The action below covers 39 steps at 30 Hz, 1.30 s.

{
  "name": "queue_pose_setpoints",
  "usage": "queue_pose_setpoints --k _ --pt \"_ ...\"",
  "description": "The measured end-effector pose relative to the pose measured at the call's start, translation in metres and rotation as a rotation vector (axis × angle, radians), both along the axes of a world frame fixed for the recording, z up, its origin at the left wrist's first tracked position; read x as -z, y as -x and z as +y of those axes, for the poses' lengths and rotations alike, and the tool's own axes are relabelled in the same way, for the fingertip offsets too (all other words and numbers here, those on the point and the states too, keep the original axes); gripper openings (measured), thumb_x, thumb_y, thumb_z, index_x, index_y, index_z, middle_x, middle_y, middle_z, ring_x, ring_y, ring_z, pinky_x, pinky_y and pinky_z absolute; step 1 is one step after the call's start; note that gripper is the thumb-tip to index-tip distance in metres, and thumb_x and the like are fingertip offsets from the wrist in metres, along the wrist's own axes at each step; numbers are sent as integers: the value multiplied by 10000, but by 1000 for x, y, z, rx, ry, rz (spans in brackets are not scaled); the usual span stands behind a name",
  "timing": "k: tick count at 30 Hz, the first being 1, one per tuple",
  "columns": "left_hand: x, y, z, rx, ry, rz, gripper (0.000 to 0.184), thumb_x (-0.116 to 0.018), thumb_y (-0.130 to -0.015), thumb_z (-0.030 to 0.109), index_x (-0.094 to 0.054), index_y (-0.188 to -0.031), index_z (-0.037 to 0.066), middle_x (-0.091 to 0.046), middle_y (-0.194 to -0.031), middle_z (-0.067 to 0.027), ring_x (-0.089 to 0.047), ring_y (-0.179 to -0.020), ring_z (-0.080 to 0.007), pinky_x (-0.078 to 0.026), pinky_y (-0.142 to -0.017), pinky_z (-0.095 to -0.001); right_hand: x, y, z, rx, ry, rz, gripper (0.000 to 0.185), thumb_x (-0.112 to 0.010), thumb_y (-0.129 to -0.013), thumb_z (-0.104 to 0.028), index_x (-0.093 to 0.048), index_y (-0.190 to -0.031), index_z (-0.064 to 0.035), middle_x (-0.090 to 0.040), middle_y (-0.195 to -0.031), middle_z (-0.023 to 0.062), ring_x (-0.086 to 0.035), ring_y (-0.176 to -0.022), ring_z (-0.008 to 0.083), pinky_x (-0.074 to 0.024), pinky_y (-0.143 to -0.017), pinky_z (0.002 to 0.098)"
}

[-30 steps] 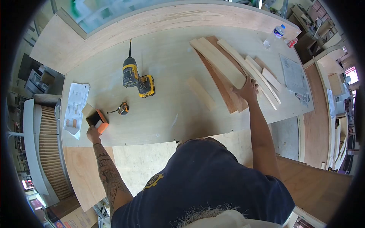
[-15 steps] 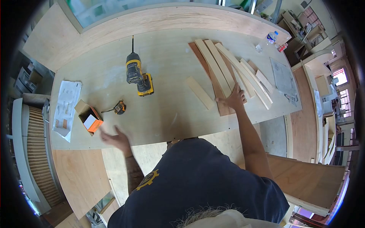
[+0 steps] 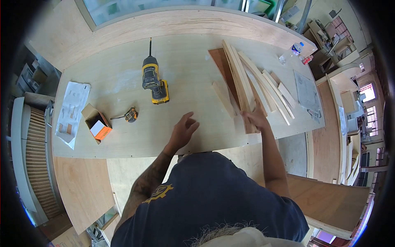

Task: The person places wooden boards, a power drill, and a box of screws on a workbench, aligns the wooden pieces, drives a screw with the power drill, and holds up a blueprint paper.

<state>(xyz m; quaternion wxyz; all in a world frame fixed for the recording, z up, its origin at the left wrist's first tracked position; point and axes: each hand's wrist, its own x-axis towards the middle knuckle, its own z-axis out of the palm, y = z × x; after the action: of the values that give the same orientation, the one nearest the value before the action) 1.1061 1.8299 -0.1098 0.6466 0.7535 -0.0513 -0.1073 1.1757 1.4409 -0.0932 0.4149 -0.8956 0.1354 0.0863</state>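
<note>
My right hand (image 3: 256, 117) grips the near ends of long wood strips (image 3: 238, 74), which are tilted on edge over a reddish-brown board (image 3: 222, 66). Over the bench's near middle is my left hand (image 3: 184, 131), its fingers apart and curled, holding nothing. Left of it lie a tape measure (image 3: 131, 115) and an open orange box (image 3: 101, 129) with a white piece inside. A yellow and black drill (image 3: 153, 78) rests farther back. A short strip (image 3: 223, 100) lies just left of the gripped strips.
More pale strips (image 3: 269, 92) fan out to the right. Beyond them are a clear plastic folder (image 3: 306, 92) and a water bottle (image 3: 293, 52). Printed sheets (image 3: 73, 111) lie at the left end. A raised wooden panel (image 3: 173, 26) borders the bench's far edge (image 3: 123, 46).
My left hand has left the orange box and moved right to the bench's middle. Under my right hand, the long strips have been drawn together and turned up on edge.
</note>
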Motion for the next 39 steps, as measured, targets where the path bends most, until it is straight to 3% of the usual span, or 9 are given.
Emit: queue_pose_setpoints --k 4,8,11,13,17,21,26,34,39 --pt "-28 -37 -78 157 320 229 609 -598 -1093 357 -437 -1533 -32 -724 -1224 -160 -680 -1203 -230 -539 -1009 -350 5 33 27 -42 -470 29 1339 -943 -698 -459 -172 -1609 147 -436 -1548 345 -468 -1453 391 -412 -1190 423" --pt "-32 -57 -121 323 370 473 577 -569 -1103 380 -485 -1482 -47 -717 -1243 -144 -678 -1204 -231 -547 -1013 -360 -22 44 72 111 -330 -30 1285 -954 -718 -490 -248 -1581 148 -499 -1502 318 -527 -1398 378 -429 -1172 422" --pt "-17 -61 -127 193 779 378 478 -569 -1093 313 -553 -1394 -58 -715 -1232 -135 -697 -1154 -232 -574 -991 -367 -10 23 52 27 -195 -54 1183 -941 -699 -451 -345 -1547 119 -531 -1474 323 -564 -1364 391 -466 -1130 444" --pt "-3 -77 -118 213 412 219 414 -553 -1073 233 -578 -1352 -73 -715 -1232 -142 -716 -1111 -240 -594 -983 -384 -11 7 39 -40 -138 26 1159 -934 -692 -437 -365 -1549 96 -535 -1470 326 -574 -1351 405 -480 -1111 454" --pt "-55 -92 -79 75 531 383 417 -565 -1044 186 -570 -1363 -83 -711 -1235 -145 -722 -1081 -230 -596 -955 -382 -1 -21 -7 -69 253 -138 1170 -918 -668 -468 -377 -1583 22 -552 -1418 351 -567 -1319 483 -495 -1068 531" --pt "-102 -81 -14 79 119 172 430 -623 -1030 204 -599 -1364 -64 -730 -1201 -133 -705 -1056 -188 -575 -927 -363 10 -50 -52 17 683 -135 1198 -888 -686 -598 -377 -1601 -18 -568 -1357 363 -572 -1290 507 -493 -1049 574" --pt "-140 -32 41 -34 -377 -142 411 -624 -1042 196 -600 -1381 -36 -757 -1126 -166 -717 -1024 -207 -558 -892 -349 5 -70 -85 207 764 -272 805 -808 -852 -539 -579 -1463 -69 -640 -1250 273 -616 -1198 458 -491 -1007 550" --pt "-199 66 72 -353 -689 -158 427 -668 -1041 98 -612 -1453 0 -774 -1103 -156 -689 -1002 -135 -542 -913 -297 -43 -14 -37 -233 601 -558 560 -933 -698 -239 -742 -1221 -178 -656 -1088 96 -602 -1056 350 -480 -937 494" --pt "-208 84 69 -266 -822 -321 506 -708 -946 -11 -651 -1438 92 -709 -1371 -162 -689 -1254 -329 -560 -1035 -398 -3 28 43 -602 307 -660 509 -936 -679 -215 -739 -1148 -192 -628 -1058 68 -597 -1052 315 -446 -954 495"
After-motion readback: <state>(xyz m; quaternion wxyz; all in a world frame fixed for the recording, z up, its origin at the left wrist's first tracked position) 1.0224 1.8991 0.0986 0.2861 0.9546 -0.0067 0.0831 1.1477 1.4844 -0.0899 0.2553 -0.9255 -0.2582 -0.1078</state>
